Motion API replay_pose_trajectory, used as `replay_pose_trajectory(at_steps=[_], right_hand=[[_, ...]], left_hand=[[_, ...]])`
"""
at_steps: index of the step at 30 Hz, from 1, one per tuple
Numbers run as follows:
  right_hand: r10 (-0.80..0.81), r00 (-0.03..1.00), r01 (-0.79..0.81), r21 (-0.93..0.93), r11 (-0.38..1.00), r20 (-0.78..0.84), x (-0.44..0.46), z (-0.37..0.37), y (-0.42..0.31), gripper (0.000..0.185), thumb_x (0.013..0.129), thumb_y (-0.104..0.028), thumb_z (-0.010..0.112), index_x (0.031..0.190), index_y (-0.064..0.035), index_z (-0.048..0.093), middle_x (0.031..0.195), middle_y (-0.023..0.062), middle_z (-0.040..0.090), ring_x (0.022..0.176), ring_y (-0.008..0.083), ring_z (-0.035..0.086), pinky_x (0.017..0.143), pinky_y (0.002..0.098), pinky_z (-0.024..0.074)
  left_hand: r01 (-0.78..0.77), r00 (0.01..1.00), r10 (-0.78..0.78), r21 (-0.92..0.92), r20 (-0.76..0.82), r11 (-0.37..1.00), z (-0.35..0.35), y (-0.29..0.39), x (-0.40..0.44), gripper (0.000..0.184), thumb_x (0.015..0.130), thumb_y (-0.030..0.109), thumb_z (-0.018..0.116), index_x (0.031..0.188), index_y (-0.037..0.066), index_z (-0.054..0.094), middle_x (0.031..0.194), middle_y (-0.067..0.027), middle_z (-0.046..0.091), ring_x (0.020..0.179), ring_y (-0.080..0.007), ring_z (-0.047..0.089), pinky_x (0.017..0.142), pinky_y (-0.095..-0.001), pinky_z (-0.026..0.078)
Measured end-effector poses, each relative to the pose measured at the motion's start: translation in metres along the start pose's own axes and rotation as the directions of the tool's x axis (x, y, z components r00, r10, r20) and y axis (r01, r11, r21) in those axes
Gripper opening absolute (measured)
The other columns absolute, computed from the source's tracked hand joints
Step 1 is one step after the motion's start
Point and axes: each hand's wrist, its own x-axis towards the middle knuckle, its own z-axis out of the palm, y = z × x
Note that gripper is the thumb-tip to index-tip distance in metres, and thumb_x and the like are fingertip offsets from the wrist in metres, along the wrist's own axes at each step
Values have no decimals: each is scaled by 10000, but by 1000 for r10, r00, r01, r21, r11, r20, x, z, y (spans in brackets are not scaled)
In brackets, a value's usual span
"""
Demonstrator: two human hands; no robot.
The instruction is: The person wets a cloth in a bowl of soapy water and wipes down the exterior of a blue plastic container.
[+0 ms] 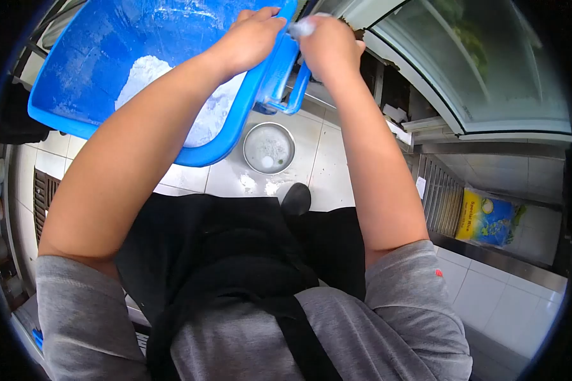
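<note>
A large blue plastic tub [70, 76] stands tilted at the upper left, with a heap of white powder [145, 77] inside and white smears on its wall. My left hand [251, 39] reaches across the tub, its fingers curled at the right rim. My right hand [329, 49] is closed around a crumpled whitish wad [304, 27], just outside that rim; whether it is cloth or plastic I cannot tell. Below this hand, a blue handle [299, 89] juts from the tub's side. Part of the powder is hidden behind my left forearm.
A round metal bowl [269, 148] with cloudy contents sits on the white tiled floor [330, 181], near my dark shoe [296, 199]. At right, a yellow and blue rice bag [488, 217] lies on a metal rack [443, 197], below a glass door [483, 63].
</note>
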Motion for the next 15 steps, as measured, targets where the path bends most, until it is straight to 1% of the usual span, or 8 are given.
replay_pose_trajectory(at_steps=[1,2,3,5,7,8,11,15], right_hand=[[124,987,-127,25,992,106,8,5,7,134,742,-153,628,845,-140,714,936,75,678,855,309,629,796,475,366],[202,926,-330,426,842,319,19,38,44,175,841,-122,554,948,-52,674,935,86,672,833,232,639,717,421,489],[227,836,-548,729,410,500,14,43,55,174,889,-118,537,1007,-22,622,916,82,646,796,197,628,658,379,513],[220,692,-686,721,-97,688,-4,42,79,214,871,-123,582,1077,-64,578,897,59,630,777,215,616,665,396,514],[181,640,-692,663,-286,747,-35,44,92,166,898,-112,543,1061,-79,554,872,51,602,752,212,607,672,396,514],[172,630,-654,637,-408,757,-51,45,91,133,907,-113,525,1033,-84,557,849,54,588,724,205,592,651,404,512],[77,534,-657,470,-590,842,-81,48,91,161,915,-159,508,1066,-110,541,888,57,581,785,191,580,707,390,496],[118,668,-540,588,-602,735,-96,56,68,187,912,-166,509,1089,-110,532,899,54,583,816,187,579,734,378,487]], left_hand=[[245,969,-229,-209,96,947,-12,15,-1,477,927,323,372,1339,100,457,1264,-121,494,1127,-263,453,994,-349,341],[229,972,-212,-203,101,952,-16,22,-2,477,927,323,372,1339,100,457,1264,-121,494,1127,-263,453,994,-349,341],[320,946,-285,-302,153,898,-20,24,-1,514,900,323,422,1355,85,429,1283,-144,469,1171,-288,431,1020,-361,325],[385,920,-319,-374,226,844,-26,27,1,563,872,323,471,1371,71,401,1301,-167,444,1216,-314,408,1046,-374,310],[491,864,-371,-400,342,774,-31,30,-3,703,804,334,565,1411,68,331,1309,-183,406,1183,-299,431,1015,-365,343],[528,838,-385,-394,387,752,-36,33,-3,737,777,262,587,1438,117,295,1296,-172,414,1179,-258,439,997,-329,352],[543,823,-368,-409,433,733,-40,35,-5,751,764,202,580,1448,125,278,1335,-151,415,1172,-240,449,989,-312,356],[562,805,-315,-474,503,678,-49,39,-14,821,725,187,610,1459,125,248,1358,-153,373,1167,-252,438,1002,-332,343]])
